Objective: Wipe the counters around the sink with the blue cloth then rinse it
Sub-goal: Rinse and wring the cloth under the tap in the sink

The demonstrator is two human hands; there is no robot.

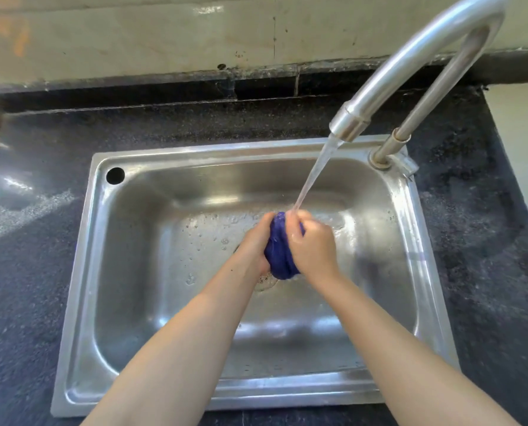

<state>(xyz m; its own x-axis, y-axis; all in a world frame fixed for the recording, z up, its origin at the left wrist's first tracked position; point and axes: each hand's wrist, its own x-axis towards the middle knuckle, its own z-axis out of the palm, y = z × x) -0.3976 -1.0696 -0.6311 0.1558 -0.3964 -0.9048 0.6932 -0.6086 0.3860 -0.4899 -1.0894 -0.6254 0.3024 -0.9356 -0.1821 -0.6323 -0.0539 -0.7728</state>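
Your left hand and right hand are both gripping the bunched, wet dark-blue cloth — fingers curled tight — over the shiny stainless-steel sink, beneath the curved chrome tap's water stream.

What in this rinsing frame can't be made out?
- Head view: most of the blue cloth is covered by the left hand and right hand.
- The drain is mostly hidden behind the cloth and hands.
- The faucet arch is cut off by the top edge.
- No faucet handle shows.
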